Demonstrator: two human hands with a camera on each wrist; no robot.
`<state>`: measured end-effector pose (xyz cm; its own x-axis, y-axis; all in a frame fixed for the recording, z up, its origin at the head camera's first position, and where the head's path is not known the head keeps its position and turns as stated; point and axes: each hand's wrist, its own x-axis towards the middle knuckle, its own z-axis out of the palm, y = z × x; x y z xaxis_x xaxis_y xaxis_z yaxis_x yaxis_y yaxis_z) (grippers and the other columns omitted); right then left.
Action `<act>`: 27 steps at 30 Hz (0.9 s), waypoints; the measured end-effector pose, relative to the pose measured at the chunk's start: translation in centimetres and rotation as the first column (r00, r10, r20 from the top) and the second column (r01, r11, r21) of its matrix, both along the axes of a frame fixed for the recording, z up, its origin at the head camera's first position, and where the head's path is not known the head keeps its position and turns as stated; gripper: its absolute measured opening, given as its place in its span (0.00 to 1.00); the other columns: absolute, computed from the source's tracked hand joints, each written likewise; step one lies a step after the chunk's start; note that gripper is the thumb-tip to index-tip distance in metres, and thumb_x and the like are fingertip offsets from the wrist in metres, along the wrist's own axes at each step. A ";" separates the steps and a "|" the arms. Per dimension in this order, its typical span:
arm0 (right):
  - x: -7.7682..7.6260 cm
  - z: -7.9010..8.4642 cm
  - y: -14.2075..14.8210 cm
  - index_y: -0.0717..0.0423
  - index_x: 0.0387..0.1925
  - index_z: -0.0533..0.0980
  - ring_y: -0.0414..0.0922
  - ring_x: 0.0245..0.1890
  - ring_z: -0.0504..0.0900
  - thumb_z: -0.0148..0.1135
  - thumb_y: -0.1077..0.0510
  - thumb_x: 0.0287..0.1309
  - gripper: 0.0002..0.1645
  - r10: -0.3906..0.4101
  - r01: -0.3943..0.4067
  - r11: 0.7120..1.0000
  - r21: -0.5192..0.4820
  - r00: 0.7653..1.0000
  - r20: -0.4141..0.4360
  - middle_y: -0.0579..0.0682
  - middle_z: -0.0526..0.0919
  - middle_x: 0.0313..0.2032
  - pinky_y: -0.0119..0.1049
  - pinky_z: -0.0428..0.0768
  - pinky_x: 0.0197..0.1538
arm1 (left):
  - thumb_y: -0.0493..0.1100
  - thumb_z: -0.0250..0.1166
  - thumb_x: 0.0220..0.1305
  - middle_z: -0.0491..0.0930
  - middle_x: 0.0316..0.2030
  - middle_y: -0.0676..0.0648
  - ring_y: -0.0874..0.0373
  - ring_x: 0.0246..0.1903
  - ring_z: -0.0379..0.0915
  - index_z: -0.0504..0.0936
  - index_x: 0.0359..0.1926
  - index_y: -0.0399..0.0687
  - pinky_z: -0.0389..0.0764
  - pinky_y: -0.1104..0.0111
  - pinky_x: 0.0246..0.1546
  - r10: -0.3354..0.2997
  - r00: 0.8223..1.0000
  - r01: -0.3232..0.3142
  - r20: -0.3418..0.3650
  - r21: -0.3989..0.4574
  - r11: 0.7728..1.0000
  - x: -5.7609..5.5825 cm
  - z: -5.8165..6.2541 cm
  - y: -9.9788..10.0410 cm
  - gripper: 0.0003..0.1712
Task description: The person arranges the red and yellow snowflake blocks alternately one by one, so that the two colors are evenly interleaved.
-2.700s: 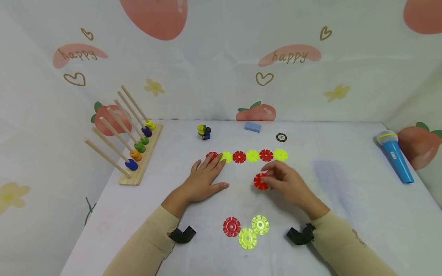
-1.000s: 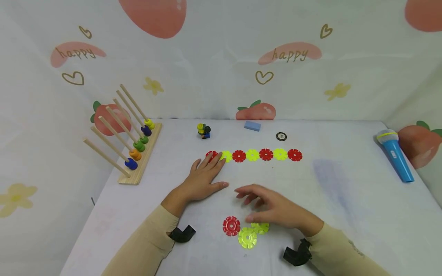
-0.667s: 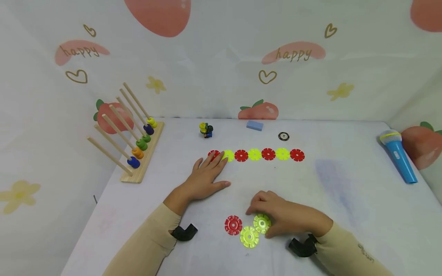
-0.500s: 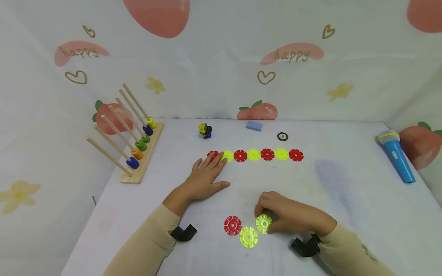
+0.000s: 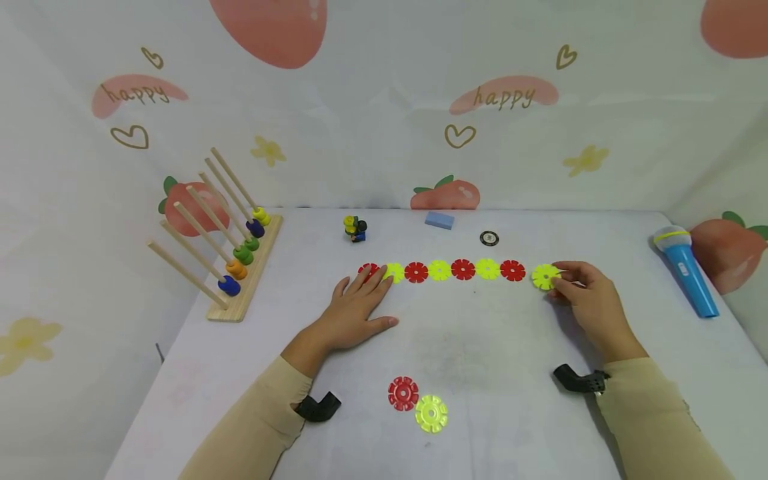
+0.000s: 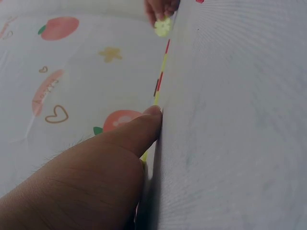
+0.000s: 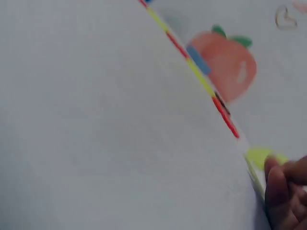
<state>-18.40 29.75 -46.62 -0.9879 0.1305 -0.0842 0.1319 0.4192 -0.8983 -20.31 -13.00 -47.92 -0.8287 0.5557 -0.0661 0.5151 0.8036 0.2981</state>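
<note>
A row of flat, notched plastic discs, red and yellow by turns, crosses the white table; a red disc [image 5: 513, 271] ends it on the right. Just beyond that end my right hand [image 5: 591, 303] pinches a yellow disc [image 5: 545, 277] by its edge, tilted in the right wrist view. My left hand [image 5: 354, 313] lies flat with fingers spread, its fingertips over the leftmost red disc [image 5: 366, 270] and beside a yellow disc [image 5: 395, 273]. Nearer the front lie another red disc [image 5: 403, 393] and a yellow disc [image 5: 431, 414], side by side.
A wooden peg rack [image 5: 246, 287] with coloured beads stands at the left. Along the back are a small toy figure [image 5: 355, 229], a blue block [image 5: 440, 220] and a black round chip [image 5: 489, 238]. A blue toy microphone [image 5: 687, 273] lies at the right edge.
My right hand set a red disc at the row's right end, then picked a yellow disc from the front group and carried it to that end. The left hand stayed put.
</note>
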 end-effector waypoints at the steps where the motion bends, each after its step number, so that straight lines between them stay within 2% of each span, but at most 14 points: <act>1: -0.1 -0.2 0.6 0.53 0.64 0.67 0.45 0.38 0.81 0.55 0.51 0.68 0.26 -0.027 0.027 1.000 -0.001 0.999 0.018 0.56 0.71 0.49 0.28 0.80 0.39 | 0.75 0.48 0.60 0.40 0.75 0.52 0.51 0.72 0.28 0.48 0.75 0.58 0.34 0.42 0.64 -0.002 1.000 0.002 -0.001 0.001 1.000 0.0 0.0 0.0 0.50; 3: -0.3 -0.3 1.3 0.53 0.67 0.65 0.47 0.41 0.81 0.55 0.50 0.68 0.29 -0.034 0.033 0.998 0.044 0.999 0.027 0.56 0.70 0.53 0.29 0.79 0.39 | 0.75 0.47 0.60 0.39 0.75 0.52 0.51 0.72 0.28 0.48 0.76 0.58 0.35 0.42 0.64 -0.002 1.000 0.002 -0.001 0.000 1.000 0.0 0.1 0.0 0.50; 5: -0.4 -0.2 1.4 0.55 0.67 0.65 0.52 0.45 0.79 0.55 0.49 0.68 0.30 0.017 -0.016 0.986 0.168 1.000 -0.008 0.60 0.67 0.57 0.35 0.80 0.41 | 0.75 0.48 0.60 0.39 0.75 0.52 0.51 0.72 0.28 0.48 0.76 0.58 0.35 0.42 0.64 0.002 1.000 -0.002 0.000 -0.001 1.000 0.0 0.1 -0.1 0.50; 6: -0.5 -0.1 1.3 0.57 0.67 0.65 0.56 0.48 0.76 0.56 0.49 0.67 0.31 0.061 -0.052 0.968 0.246 0.998 -0.028 0.61 0.66 0.59 0.41 0.79 0.45 | 0.75 0.48 0.60 0.39 0.75 0.53 0.51 0.72 0.28 0.48 0.76 0.58 0.35 0.42 0.64 0.005 1.000 -0.005 -0.001 -0.002 1.000 0.0 0.1 -0.1 0.50; 7: -0.5 0.0 1.2 0.59 0.66 0.66 0.60 0.52 0.73 0.57 0.49 0.66 0.31 0.106 -0.087 0.937 0.337 0.994 -0.037 0.63 0.65 0.61 0.47 0.77 0.48 | 0.75 0.47 0.60 0.39 0.75 0.53 0.51 0.72 0.28 0.48 0.76 0.58 0.35 0.42 0.64 0.006 1.000 -0.006 -0.001 -0.005 1.000 0.0 0.1 -0.2 0.50; 8: -0.6 0.2 1.0 0.61 0.65 0.66 0.63 0.55 0.70 0.57 0.49 0.66 0.32 0.159 -0.128 0.894 0.429 0.987 -0.037 0.65 0.64 0.62 0.53 0.74 0.51 | 0.76 0.47 0.60 0.39 0.75 0.53 0.51 0.72 0.28 0.48 0.76 0.59 0.35 0.42 0.64 0.008 1.000 -0.008 -0.002 -0.005 1.000 0.0 0.1 -0.2 0.50; 10: -0.5 0.4 0.6 0.65 0.65 0.65 0.67 0.61 0.62 0.57 0.49 0.65 0.34 0.262 -0.213 0.790 0.576 0.965 -0.003 0.67 0.60 0.66 0.65 0.64 0.55 | 0.75 0.48 0.60 0.40 0.75 0.53 0.51 0.72 0.29 0.48 0.75 0.58 0.35 0.42 0.64 0.007 1.000 -0.007 -0.007 0.000 1.000 0.0 0.0 -0.2 0.50; 12: -0.4 0.4 0.2 0.66 0.67 0.62 0.68 0.65 0.54 0.57 0.47 0.65 0.37 0.332 -0.295 0.706 0.644 0.941 0.067 0.66 0.56 0.68 0.70 0.55 0.57 | 0.75 0.47 0.60 0.40 0.75 0.53 0.51 0.72 0.29 0.48 0.75 0.58 0.35 0.42 0.64 0.006 1.000 -0.006 -0.011 0.002 1.000 0.0 0.0 -0.2 0.50; 13: -0.4 0.4 0.0 0.65 0.68 0.60 0.68 0.66 0.52 0.56 0.45 0.65 0.39 0.350 -0.326 0.673 0.663 0.931 0.103 0.66 0.54 0.69 0.72 0.54 0.56 | 0.75 0.47 0.60 0.40 0.75 0.53 0.51 0.72 0.29 0.48 0.75 0.58 0.35 0.42 0.64 0.005 1.000 -0.005 -0.012 0.003 1.000 0.0 -0.1 -0.2 0.50; 14: -0.3 0.4 -0.1 0.65 0.68 0.60 0.66 0.67 0.51 0.56 0.45 0.65 0.40 0.363 -0.348 0.654 0.672 0.923 0.125 0.65 0.53 0.70 0.73 0.54 0.55 | 0.75 0.47 0.60 0.40 0.75 0.53 0.51 0.72 0.29 0.48 0.75 0.59 0.35 0.42 0.64 0.004 1.000 -0.004 -0.013 0.004 1.000 -0.1 -0.1 -0.2 0.50; 16: -0.3 0.3 -0.2 0.63 0.69 0.59 0.64 0.69 0.49 0.55 0.43 0.65 0.41 0.366 -0.362 0.645 0.673 0.919 0.144 0.64 0.51 0.71 0.75 0.53 0.53 | 0.76 0.47 0.60 0.40 0.75 0.53 0.51 0.72 0.29 0.48 0.75 0.59 0.35 0.42 0.64 0.003 1.000 -0.003 -0.012 0.001 1.000 -0.1 -0.2 -0.1 0.50; 23: -0.2 0.2 0.1 0.59 0.71 0.57 0.60 0.71 0.44 0.56 0.39 0.63 0.44 0.391 -0.387 0.674 0.630 0.910 0.141 0.60 0.49 0.72 0.76 0.48 0.52 | 0.76 0.47 0.59 0.39 0.75 0.53 0.51 0.72 0.29 0.48 0.75 0.58 0.35 0.42 0.64 0.000 1.000 0.000 -0.015 0.003 1.000 -0.1 -0.2 0.0 0.50; 25: -0.1 0.3 0.0 0.58 0.72 0.57 0.60 0.71 0.44 0.56 0.37 0.63 0.45 0.390 -0.379 0.697 0.609 0.913 0.122 0.59 0.49 0.73 0.75 0.47 0.53 | 0.75 0.48 0.60 0.40 0.75 0.53 0.51 0.72 0.29 0.48 0.75 0.58 0.34 0.42 0.64 0.000 1.000 0.000 -0.014 0.007 1.000 -0.1 -0.2 0.0 0.50; 27: 0.0 0.5 -0.2 0.55 0.72 0.57 0.60 0.71 0.46 0.56 0.37 0.62 0.45 0.375 -0.346 0.745 0.570 0.924 0.072 0.58 0.50 0.73 0.74 0.47 0.55 | 0.75 0.47 0.60 0.40 0.75 0.53 0.51 0.72 0.29 0.48 0.75 0.58 0.35 0.42 0.64 -0.001 1.000 0.001 -0.013 0.002 1.000 -0.1 -0.2 0.0 0.50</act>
